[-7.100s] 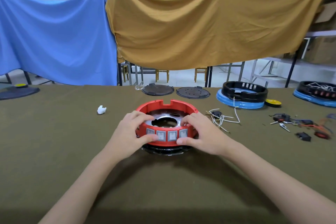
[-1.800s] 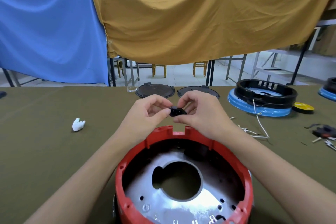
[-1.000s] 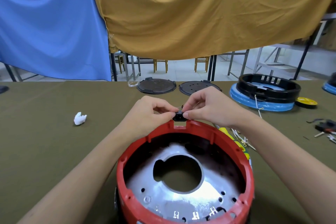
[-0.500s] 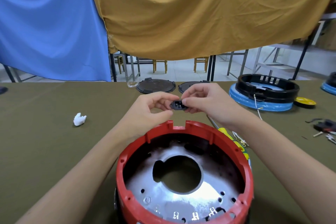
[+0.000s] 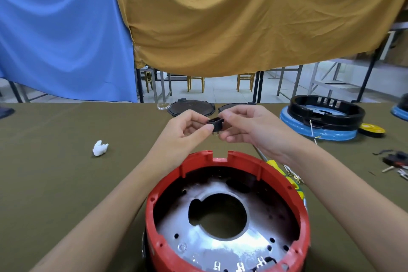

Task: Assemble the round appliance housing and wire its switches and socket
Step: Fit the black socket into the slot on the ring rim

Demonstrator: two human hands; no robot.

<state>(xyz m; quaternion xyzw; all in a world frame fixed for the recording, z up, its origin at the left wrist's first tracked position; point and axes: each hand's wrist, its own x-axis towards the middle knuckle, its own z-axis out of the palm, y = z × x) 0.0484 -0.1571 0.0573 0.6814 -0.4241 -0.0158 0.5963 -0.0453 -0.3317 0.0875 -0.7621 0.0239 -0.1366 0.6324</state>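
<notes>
- Since the frame a second ago, the black socket (image 5: 216, 124) has come up off the notch in the red housing (image 5: 227, 210) and is now held in the air beyond the housing's far rim.
- The left hand (image 5: 185, 133) pinches the socket's near left side between thumb and curled fingers.
- The right hand (image 5: 247, 127) grips the socket's right side, fingers curled round it.
- The red housing sits on the olive table (image 5: 55, 172) nearest the camera, open side up, its silver plate with a round hole showing inside; the rim notch is bare.
- A yellow-handled screwdriver (image 5: 284, 174) lies just right of the housing, partly hidden.
- A white scrap (image 5: 100, 148) lies well left of the housing.
- A black ring on a blue base (image 5: 322, 120) stands beyond the housing to the right.
</notes>
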